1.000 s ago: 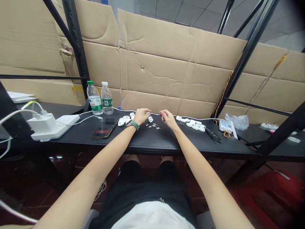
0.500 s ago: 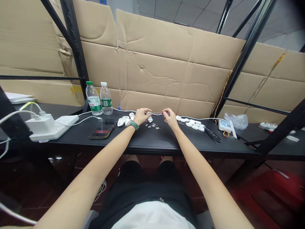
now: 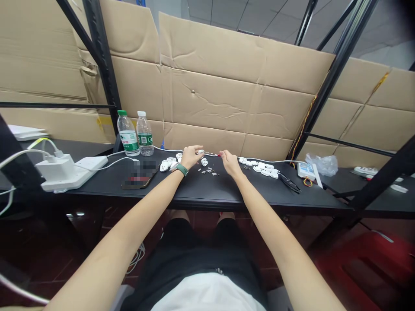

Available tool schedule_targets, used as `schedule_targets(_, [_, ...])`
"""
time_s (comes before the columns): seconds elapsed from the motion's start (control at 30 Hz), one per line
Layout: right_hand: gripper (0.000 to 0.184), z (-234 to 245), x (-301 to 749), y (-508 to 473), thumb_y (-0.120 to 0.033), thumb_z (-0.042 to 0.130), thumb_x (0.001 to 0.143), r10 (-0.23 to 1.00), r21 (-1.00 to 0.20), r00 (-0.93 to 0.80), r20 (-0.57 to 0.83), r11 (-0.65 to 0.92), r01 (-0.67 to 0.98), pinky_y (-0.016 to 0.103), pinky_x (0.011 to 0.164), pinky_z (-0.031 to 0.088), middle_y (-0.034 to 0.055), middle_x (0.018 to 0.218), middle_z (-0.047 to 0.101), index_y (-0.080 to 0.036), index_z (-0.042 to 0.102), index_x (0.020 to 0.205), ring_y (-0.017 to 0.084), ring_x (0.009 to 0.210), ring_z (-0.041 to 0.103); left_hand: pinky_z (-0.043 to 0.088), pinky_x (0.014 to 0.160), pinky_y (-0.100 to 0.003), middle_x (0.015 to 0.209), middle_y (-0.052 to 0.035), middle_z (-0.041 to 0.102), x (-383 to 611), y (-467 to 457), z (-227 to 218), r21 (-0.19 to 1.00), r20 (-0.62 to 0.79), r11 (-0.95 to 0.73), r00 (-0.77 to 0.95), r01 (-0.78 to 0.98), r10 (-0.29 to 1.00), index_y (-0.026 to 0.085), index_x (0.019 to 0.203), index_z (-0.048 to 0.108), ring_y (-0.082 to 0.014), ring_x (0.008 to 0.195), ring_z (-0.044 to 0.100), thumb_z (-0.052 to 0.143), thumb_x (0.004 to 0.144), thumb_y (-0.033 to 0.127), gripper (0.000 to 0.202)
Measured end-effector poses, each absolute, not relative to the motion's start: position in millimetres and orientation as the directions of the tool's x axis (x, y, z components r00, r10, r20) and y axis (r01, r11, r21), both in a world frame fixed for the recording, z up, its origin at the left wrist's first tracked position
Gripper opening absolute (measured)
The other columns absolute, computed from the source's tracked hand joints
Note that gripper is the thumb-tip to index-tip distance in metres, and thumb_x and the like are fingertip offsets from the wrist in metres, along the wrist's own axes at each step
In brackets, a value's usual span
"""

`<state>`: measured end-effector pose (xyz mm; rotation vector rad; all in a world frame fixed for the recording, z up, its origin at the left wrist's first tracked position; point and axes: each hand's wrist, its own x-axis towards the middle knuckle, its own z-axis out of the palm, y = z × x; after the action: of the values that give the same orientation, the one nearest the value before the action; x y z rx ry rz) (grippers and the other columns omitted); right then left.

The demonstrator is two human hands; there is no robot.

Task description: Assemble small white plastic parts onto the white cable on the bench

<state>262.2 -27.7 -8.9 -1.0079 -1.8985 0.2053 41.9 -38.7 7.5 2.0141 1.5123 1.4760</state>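
Note:
Between the fingertips of my left hand, closed in a pinch, is a small white plastic part. My right hand is closed around a red-handled screwdriver; its thin shaft points left at the white part. Whether the tip touches the part is too small to make out. Just below my left hand lies another white plastic part. Tiny metal pieces are scattered on the black table between my hands. More white parts sit left of my left wrist.
Several white pieces and black-handled pliers lie to the right. A phone, two water bottles and a power strip are on the left. A white box and a plastic bag stand far right. Cardboard walls the back.
My right hand has turned and shifted slightly left, bringing the screwdriver level and its shaft towards the white part. My left hand has tilted the part a little and moved slightly left.

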Motion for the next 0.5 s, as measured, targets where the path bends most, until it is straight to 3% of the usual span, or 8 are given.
schedule_targets(0.17, [0.042,-10.5,260.1,-24.1,-0.042,0.041,0.105,0.69,-0.441,-0.265,0.674,0.663,0.605,0.031,0.077,0.045,0.0068,0.081,0.074,-0.022,0.065,0.076,0.021,0.075,0.067,0.062,0.055,-0.022,0.12,-0.0079,0.076,42.2,-36.9,6.5,0.679,0.555,-0.424,-0.041,0.599,0.831,0.016,0.119,0.076,-0.0274,0.108,0.073,0.071,0.084,0.021,0.036])
schedule_targets(0.33, [0.026,-8.8,260.6,-25.8,-0.027,0.047,0.104,0.629,-0.326,-0.346,0.697,0.707,0.628,0.029,0.076,0.046,0.0075,0.086,0.075,-0.02,0.067,0.09,0.021,0.078,0.069,0.06,0.05,-0.021,0.114,-0.0088,0.078,42.6,-34.0,5.3,0.696,0.536,-0.412,-0.044,0.588,0.843,0.014,0.119,0.077,-0.0234,0.088,0.076,0.07,0.084,0.021,0.036])
schedule_targets(0.5, [0.023,-5.1,261.5,-30.3,-0.025,0.047,0.105,0.572,-0.152,-0.413,0.709,0.695,0.702,0.03,0.074,0.046,0.0099,0.087,0.073,-0.018,0.066,0.096,0.023,0.081,0.068,0.062,0.054,-0.022,0.116,-0.0074,0.077,42.1,-31.8,5.2,0.69,0.532,-0.405,-0.041,0.6,0.846,0.017,0.117,0.078,-0.0252,0.095,0.076,0.07,0.081,0.017,0.037])
